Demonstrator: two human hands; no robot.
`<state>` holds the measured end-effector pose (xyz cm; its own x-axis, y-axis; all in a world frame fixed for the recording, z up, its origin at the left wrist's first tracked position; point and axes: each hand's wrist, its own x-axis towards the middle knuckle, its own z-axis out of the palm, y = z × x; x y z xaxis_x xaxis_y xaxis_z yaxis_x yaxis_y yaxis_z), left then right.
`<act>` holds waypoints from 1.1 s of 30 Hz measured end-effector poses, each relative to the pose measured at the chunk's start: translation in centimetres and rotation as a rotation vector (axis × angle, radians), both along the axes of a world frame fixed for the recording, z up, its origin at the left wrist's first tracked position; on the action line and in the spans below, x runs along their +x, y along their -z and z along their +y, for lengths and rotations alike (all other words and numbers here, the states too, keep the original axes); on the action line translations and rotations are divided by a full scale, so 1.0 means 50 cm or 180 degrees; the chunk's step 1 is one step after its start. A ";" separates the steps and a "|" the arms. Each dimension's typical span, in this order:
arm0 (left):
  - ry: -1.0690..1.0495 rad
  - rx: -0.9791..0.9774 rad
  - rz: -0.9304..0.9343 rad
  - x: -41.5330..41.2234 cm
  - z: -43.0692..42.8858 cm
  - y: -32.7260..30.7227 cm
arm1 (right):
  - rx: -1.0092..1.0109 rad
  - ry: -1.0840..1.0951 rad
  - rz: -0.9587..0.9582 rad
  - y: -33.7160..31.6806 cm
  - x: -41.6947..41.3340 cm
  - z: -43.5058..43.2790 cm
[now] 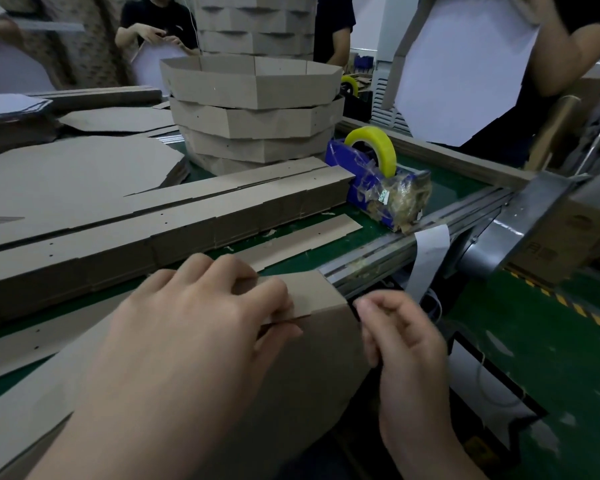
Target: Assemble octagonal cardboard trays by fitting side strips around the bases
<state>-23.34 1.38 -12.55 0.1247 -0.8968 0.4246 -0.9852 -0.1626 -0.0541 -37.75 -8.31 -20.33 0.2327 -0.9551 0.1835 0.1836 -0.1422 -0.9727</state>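
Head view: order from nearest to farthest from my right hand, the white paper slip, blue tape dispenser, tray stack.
1. White paper slip, hanging just beyond the right hand.
2. Blue tape dispenser, farther up the table edge.
3. Tray stack, back left.

Left hand (201, 317) covers part of the side strip (317, 289); right hand (404, 337) blurred.

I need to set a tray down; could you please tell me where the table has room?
Bare green mat lies right of the tape dispenser, bounded by wooden frame and metal rail. A narrow patch runs between loose strip and rail. Leftward, strip stacks and flat bases crowd it.
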 end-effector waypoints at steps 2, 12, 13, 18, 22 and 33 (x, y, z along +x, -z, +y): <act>0.0007 0.0090 -0.0066 0.002 0.005 0.004 | -0.0430 0.0115 0.0301 -0.001 -0.001 -0.029; 0.0232 -0.0053 -0.0060 0.001 0.030 -0.005 | -0.0529 -0.1679 0.0869 -0.039 0.009 -0.092; 0.0258 -0.0081 -0.0056 0.003 0.032 -0.004 | -0.0659 -0.1688 0.0902 -0.045 0.008 -0.094; 0.0276 -0.0063 -0.0039 0.011 0.028 0.003 | -0.0886 -0.1736 0.0954 -0.058 0.017 -0.089; 0.0426 -0.0099 0.0139 0.006 0.002 -0.002 | -0.0917 -0.1833 0.0900 -0.056 0.028 -0.078; 0.0295 -0.0206 0.0114 0.008 -0.027 0.005 | -0.1044 0.0319 0.1493 -0.144 -0.019 -0.360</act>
